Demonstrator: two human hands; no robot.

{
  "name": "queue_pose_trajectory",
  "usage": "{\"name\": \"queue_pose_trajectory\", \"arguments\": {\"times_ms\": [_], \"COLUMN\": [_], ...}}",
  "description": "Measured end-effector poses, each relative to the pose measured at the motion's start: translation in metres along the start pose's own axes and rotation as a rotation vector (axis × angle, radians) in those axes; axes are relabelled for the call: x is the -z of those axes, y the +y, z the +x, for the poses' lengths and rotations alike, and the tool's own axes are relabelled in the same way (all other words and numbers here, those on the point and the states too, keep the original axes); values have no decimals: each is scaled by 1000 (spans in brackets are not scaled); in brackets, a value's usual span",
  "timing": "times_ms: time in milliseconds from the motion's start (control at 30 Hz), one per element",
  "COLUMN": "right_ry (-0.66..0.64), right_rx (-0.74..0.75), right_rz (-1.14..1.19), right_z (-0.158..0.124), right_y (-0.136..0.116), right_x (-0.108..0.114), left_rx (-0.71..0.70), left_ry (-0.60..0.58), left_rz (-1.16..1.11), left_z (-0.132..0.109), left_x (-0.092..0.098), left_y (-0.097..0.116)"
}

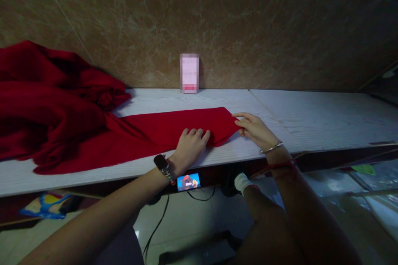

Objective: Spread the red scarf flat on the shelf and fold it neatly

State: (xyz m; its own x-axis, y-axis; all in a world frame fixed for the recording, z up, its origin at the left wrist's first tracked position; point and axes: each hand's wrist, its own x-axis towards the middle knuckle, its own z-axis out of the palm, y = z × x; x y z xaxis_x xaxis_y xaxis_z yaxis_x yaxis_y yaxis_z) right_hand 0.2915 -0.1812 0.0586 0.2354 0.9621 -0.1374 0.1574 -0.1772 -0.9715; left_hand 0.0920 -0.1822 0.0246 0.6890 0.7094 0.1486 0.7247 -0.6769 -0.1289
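Observation:
A long strip of red fabric lies along the white wood-grain tabletop, its right end narrowing to a pointed corner. Resting on top of the strip near its front edge, my left hand has its fingers bent a little and apart, pressing the cloth down. At the pointed end, my right hand pinches the corner between thumb and fingers. To the left the same red cloth gathers into a big crumpled heap, and its far side runs out of view.
A phone with a blurred screen leans on the brown marbled wall. Below the front edge of the tabletop are a small lit screen, a dark cable and a blue packet. Plastic-wrapped things lie at the lower right.

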Motion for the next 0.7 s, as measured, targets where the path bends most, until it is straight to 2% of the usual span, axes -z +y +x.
{"name": "queue_pose_trajectory", "arguments": {"times_ms": [133,233,333,500,700], "right_ry": [68,130,162,71,-45], "right_rx": [38,76,99,40,13], "right_rz": [160,103,-12,-267,-579], "right_z": [4,8,10,3,-3], "right_y": [-6,-6,-2,9,29], "right_x": [-4,1,11,21,25], "left_rx": [60,133,189,143,86], "left_ry": [0,-38,-96,-227,-288], "left_rz": [-24,4,29,76,127], "left_z": [10,7,-7,-31,-43], "left_x": [4,17,28,27,17], "left_y": [5,-4,-17,-30,-23]}}
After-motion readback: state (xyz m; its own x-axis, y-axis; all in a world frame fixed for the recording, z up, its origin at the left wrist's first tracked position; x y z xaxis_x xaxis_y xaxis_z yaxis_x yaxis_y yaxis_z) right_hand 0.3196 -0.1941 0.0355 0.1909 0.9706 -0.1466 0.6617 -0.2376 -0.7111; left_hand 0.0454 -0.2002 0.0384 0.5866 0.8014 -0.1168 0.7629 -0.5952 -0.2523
